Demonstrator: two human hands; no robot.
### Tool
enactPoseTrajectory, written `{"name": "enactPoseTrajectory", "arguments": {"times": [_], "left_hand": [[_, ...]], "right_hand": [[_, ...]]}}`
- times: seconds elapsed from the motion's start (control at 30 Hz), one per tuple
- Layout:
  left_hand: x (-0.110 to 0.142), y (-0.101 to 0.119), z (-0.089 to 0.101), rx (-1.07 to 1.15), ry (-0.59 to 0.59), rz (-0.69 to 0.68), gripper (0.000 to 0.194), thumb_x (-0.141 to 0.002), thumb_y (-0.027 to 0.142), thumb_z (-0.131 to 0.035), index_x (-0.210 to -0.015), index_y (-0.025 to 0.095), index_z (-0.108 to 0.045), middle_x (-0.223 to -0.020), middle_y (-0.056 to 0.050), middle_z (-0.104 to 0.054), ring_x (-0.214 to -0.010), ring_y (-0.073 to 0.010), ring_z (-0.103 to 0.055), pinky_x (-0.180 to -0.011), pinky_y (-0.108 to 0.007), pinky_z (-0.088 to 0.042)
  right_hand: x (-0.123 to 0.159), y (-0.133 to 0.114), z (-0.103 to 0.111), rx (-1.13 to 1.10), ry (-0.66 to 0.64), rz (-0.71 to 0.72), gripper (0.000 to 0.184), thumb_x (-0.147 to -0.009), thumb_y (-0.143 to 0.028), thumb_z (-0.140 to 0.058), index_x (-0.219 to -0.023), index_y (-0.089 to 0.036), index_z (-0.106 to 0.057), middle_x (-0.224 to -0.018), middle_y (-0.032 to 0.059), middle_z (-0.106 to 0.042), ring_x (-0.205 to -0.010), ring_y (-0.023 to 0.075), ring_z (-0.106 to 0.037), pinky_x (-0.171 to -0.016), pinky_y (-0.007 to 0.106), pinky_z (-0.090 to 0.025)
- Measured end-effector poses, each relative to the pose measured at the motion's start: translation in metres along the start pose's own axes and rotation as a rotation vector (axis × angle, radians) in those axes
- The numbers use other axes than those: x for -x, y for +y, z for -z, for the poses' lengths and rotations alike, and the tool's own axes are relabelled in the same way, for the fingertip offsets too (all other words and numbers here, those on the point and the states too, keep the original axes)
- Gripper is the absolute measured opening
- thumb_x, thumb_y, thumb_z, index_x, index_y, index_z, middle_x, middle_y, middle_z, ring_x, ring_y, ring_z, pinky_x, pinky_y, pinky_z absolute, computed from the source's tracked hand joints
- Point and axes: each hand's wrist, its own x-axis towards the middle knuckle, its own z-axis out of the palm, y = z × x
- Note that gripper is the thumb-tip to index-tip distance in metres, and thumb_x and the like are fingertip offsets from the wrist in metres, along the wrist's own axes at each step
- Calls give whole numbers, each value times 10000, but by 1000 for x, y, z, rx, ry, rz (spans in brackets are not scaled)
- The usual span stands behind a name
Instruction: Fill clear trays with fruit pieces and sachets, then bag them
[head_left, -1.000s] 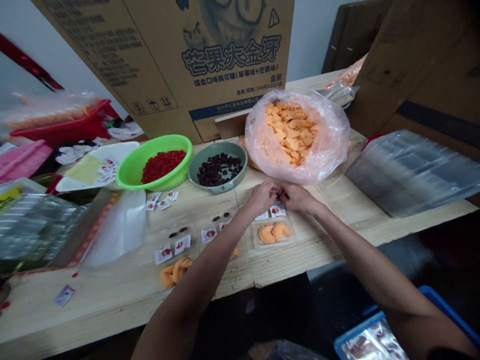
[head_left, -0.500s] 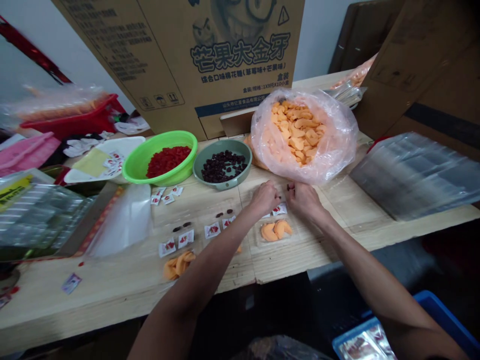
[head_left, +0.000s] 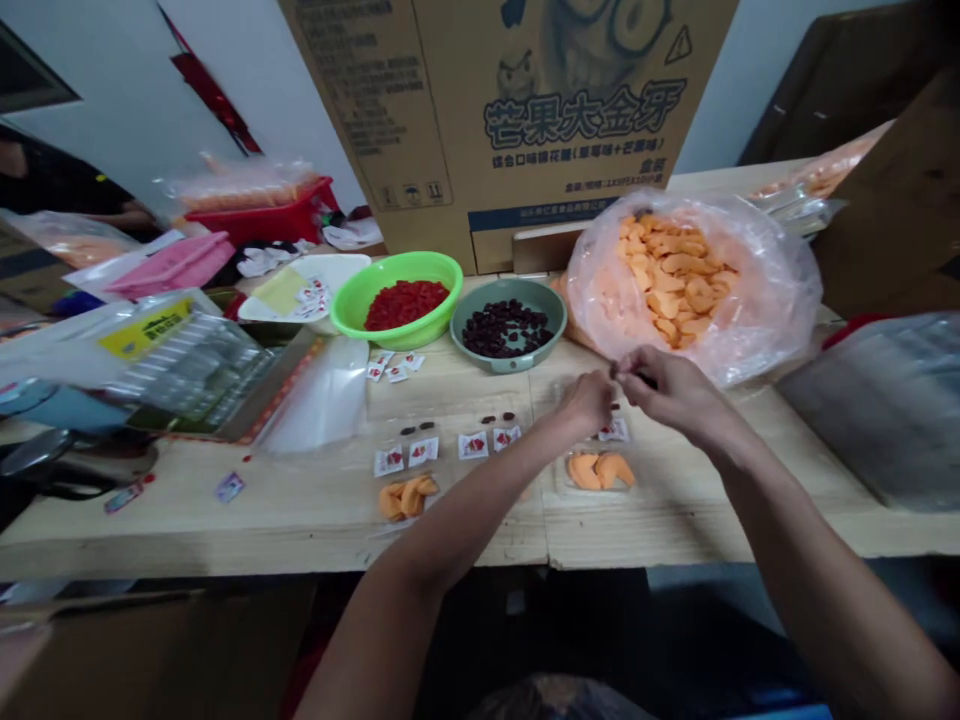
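My left hand [head_left: 591, 402] is closed above a clear plastic tray [head_left: 564, 480], its fingertips hidden against the other hand. Beside it, my right hand [head_left: 667, 388] pinches small dark candy pieces, one of which shows at the fingertips. Inside the tray lie curved orange candies [head_left: 601, 470] and a small white-and-red packet [head_left: 615, 430], partly covered by my left hand. To the left are more clear trays with packets [head_left: 424, 452], pairs of dark pieces [head_left: 416, 430] and orange candies [head_left: 406, 497]. My left forearm hides part of the middle tray.
Behind the trays stand a green bowl [head_left: 345, 310] of red pieces, a grey-green bowl [head_left: 510, 365] of dark pieces and a plastic bag [head_left: 780, 290] of orange candies. A large carton [head_left: 450, 120] is at the back. Stacked clear trays [head_left: 885, 400] sit at right.
The camera view has swung left, so the table things appear further right. My hands have come together, the right meeting the left at the fingertips above the tray.
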Motion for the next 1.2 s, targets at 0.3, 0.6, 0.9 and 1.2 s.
{"name": "enactPoseTrajectory", "arguments": {"times": [0.3,0.6,0.9,1.2], "left_hand": [[17,-31,56,39,175,17,357,-819,22,-503,-1049,143,-748,-1012,-104,-742,-959,-241,-675,-899,-334,-499],[150,-141,142,89,468,304,328,-868,232,-476,-1073,176,-726,-854,-30,-735,-630,-146,-631,-620,-241,-488],[165,-213,226,-334,698,562,390,-886,162,-424,-1173,134,-687,-1082,-99,-741,-967,-200,-684,-883,-282,-511],[30,-271,291,-408,325,581,548,-780,314,-715,-1289,135,-622,-1262,-178,-655,-1142,-302,-632,-985,-345,-483]], "right_hand": [[-130,-59,-45,22,17,43,136,-826,-123,-529,-882,-124,-652,-744,23,-634,-739,157,-598,-699,248,-464],[-153,-12,-52,30,-192,153,387,-753,-76,-565,-1089,-139,-745,-1004,37,-748,-902,181,-652,-816,261,-503],[-135,-27,-95,599,-586,270,267,-904,-256,-496,-862,-207,-755,-858,72,-747,-831,243,-669,-767,320,-459],[-137,-22,-136,655,-584,201,442,-1024,-388,-264,-1102,-219,-665,-1052,110,-734,-934,269,-693,-805,347,-447]]}}
